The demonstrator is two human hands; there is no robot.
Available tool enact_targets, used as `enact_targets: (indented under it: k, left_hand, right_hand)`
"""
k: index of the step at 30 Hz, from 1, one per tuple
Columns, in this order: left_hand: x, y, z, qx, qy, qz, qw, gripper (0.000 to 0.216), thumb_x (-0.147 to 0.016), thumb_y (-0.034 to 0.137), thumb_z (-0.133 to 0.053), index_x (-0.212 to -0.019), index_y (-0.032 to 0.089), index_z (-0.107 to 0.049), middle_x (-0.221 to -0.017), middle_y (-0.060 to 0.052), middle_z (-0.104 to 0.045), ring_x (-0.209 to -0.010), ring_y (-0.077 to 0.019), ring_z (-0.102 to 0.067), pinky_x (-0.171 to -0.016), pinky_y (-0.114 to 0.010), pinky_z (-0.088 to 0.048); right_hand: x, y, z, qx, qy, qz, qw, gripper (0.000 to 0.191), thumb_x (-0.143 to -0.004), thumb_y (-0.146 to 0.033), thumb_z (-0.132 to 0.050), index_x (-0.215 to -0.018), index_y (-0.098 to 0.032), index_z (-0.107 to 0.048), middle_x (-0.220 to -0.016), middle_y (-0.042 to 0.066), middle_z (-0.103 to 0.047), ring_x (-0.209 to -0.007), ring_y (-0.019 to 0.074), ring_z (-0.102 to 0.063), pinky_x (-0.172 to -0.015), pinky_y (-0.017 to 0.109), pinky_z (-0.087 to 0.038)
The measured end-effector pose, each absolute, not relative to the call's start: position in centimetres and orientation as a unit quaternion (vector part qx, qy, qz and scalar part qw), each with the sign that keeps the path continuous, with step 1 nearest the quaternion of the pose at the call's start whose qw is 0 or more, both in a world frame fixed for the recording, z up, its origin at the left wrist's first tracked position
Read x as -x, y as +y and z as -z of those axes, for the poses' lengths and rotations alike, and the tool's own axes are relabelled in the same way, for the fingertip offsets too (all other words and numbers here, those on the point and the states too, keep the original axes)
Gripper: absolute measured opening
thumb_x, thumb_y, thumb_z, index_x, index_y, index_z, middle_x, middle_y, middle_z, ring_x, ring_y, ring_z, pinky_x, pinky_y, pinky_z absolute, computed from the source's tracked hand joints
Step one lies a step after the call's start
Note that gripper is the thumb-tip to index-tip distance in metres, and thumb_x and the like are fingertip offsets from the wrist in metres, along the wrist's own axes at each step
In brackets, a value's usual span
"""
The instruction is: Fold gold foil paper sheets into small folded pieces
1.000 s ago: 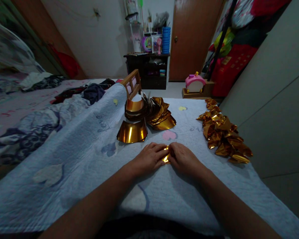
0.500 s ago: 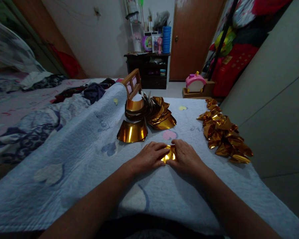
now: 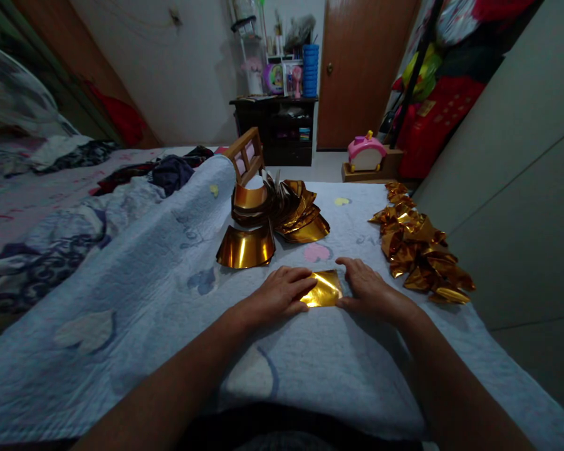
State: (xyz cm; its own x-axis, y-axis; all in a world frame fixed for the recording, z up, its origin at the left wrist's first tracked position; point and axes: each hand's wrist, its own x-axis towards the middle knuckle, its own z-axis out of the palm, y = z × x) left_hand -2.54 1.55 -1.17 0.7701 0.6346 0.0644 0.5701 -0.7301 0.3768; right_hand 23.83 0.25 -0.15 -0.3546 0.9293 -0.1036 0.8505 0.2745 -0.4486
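A small rectangle of gold foil paper [image 3: 326, 289] lies on the light blue quilt [image 3: 282, 351] in front of me. My left hand [image 3: 282, 291] covers its left end, fingers over the top and thumb along the near edge, holding it down. At the other end, my right hand [image 3: 369, 289] has thumb and fingers spread apart, the thumb at the near right corner. Beyond the hands, curved gold foil sheets [image 3: 247, 247] sit in fanned stacks. To the right runs a heap of folded gold foil pieces [image 3: 416, 247].
A small wooden chair back [image 3: 244, 153] rises behind the stacks. Rumpled bedding and clothes [image 3: 169, 172] lie to the left. Past the quilt's far edge are a pink toy [image 3: 366, 153], a dark cabinet [image 3: 277, 131] and a wooden door [image 3: 357, 75].
My right hand has moved right, away from my left, and its fingers have spread. More of the gold foil paper now shows between the hands. The left hand stays nearly in place.
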Motion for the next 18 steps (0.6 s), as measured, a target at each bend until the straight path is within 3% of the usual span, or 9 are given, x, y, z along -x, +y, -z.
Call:
enact_targets:
  k: [6,10,13,18]
  left_hand:
    - [2.5,1.4,0.5,-0.921,0.334,-0.084,0.185,0.050,-0.093,0.033,-0.066,-0.140,0.024,-0.054,-0.148,-0.012,-0.052,-0.129,-0.0312,-0.048,-0.109,-0.049,-0.041]
    - [2.7,1.1,0.2,-0.917,0.328,-0.107,0.200,0.050,-0.092,0.033,-0.066,-0.140,0.023,-0.054,-0.149,-0.013,-0.051,-0.130,-0.0310,-0.047,-0.110,-0.050,-0.040]
    - [2.8,0.9,0.2,-0.914,0.319,-0.131,0.212,0.052,-0.088,0.040,-0.071,-0.135,0.022,-0.057,-0.148,-0.013,-0.051,-0.129,-0.0312,-0.048,-0.109,-0.050,-0.040]
    - [2.8,0.9,0.5,-0.906,0.316,-0.169,0.227,0.040,-0.082,0.040,-0.076,-0.113,0.020,-0.062,-0.144,-0.013,-0.053,-0.126,-0.0304,-0.049,-0.108,-0.048,-0.041]
  right_hand:
    - [-25.4,0.5,-1.3,0.537,-0.790,-0.281,0.091,0.073,-0.073,-0.014,-0.068,-0.141,-0.016,-0.039,-0.121,0.015,-0.055,-0.110,0.0269,-0.056,-0.096,0.040,-0.047]
    - [-25.1,0.4,-2.3,0.509,-0.808,-0.257,0.150,0.044,-0.071,-0.009,-0.060,-0.113,-0.019,-0.052,-0.111,0.010,-0.056,-0.102,0.0233,-0.056,-0.089,0.035,-0.047]
    - [-23.4,0.0,-2.5,0.451,-0.843,-0.237,0.171,0.016,-0.077,-0.014,-0.060,-0.092,-0.020,-0.055,-0.099,0.006,-0.057,-0.097,0.0226,-0.054,-0.086,0.034,-0.044]
    - [-21.0,-0.7,-1.6,0.415,-0.874,-0.221,0.120,0.011,-0.079,-0.018,-0.068,-0.085,-0.019,-0.058,-0.096,0.005,-0.060,-0.091,0.0214,-0.051,-0.080,0.033,-0.038]
